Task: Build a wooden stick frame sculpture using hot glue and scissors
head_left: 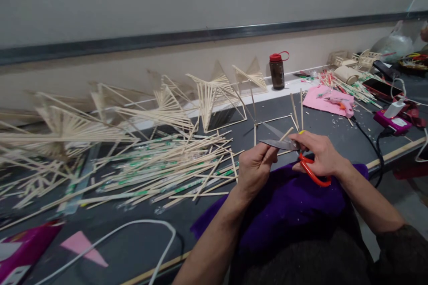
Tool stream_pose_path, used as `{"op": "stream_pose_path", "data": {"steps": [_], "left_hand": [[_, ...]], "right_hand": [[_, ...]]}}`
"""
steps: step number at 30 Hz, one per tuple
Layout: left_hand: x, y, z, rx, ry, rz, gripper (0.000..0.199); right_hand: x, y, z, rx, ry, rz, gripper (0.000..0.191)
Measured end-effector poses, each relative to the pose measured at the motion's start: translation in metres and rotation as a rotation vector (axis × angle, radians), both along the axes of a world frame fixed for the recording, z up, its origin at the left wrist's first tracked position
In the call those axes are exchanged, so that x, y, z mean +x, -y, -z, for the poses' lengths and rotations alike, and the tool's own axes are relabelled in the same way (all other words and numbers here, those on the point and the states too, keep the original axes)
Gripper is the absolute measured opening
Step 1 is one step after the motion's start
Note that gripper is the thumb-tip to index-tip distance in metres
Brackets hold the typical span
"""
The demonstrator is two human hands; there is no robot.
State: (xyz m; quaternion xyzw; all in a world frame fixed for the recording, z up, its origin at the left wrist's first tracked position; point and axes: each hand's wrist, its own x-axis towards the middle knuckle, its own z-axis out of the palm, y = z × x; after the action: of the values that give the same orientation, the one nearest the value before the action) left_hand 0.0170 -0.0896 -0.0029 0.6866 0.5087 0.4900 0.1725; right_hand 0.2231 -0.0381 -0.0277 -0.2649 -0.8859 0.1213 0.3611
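In my right hand (316,151) is a pair of scissors (316,173) with red handles, its blades apart and pointing left. A short, pale end of a thin wooden stick (286,134) shows between the blades. My left hand (256,167) is closed just below the lower blade, pinching the stick, whose lower part is hidden by blade and fingers. Behind both hands, a square stick frame (276,119) lies on the table with a few sticks standing up from it. A purple cloth (294,205) covers my lap beneath the hands.
Loose sticks, several in wrappers (174,160), are heaped at left. Twisted stick structures (214,93) line the wall. A brown bottle (277,73) with a red lid stands behind. A glue gun (341,101) rests on pink paper (310,103), near a purple power strip (393,122).
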Motion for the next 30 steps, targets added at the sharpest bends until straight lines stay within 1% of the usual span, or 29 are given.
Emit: {"op": "stream_pose_path", "data": {"steps": [5, 11, 15, 21, 26, 30], "left_hand": [[-0.004, -0.001, 0.004, 0.032, -0.068, 0.018, 0.037], [-0.005, -0.004, 0.011, 0.156, -0.179, 0.044, 0.038], [-0.003, -0.005, 0.013, 0.185, -0.189, 0.064, 0.040], [-0.002, -0.003, 0.013, 0.183, -0.169, 0.065, 0.041], [-0.001, -0.003, 0.011, 0.125, -0.164, 0.047, 0.040], [0.001, -0.003, 0.008, 0.081, -0.135, 0.034, 0.036]], "right_hand": [[0.000, 0.000, 0.000, -0.014, 0.010, 0.001, 0.065], [0.000, -0.003, 0.003, -0.020, 0.029, 0.005, 0.070], [0.001, -0.006, 0.006, 0.005, 0.027, -0.010, 0.070], [0.001, -0.006, 0.004, 0.047, -0.017, -0.078, 0.061], [0.001, -0.004, 0.002, 0.013, -0.029, -0.085, 0.047], [0.000, -0.003, 0.004, -0.001, -0.034, -0.075, 0.048]]}}
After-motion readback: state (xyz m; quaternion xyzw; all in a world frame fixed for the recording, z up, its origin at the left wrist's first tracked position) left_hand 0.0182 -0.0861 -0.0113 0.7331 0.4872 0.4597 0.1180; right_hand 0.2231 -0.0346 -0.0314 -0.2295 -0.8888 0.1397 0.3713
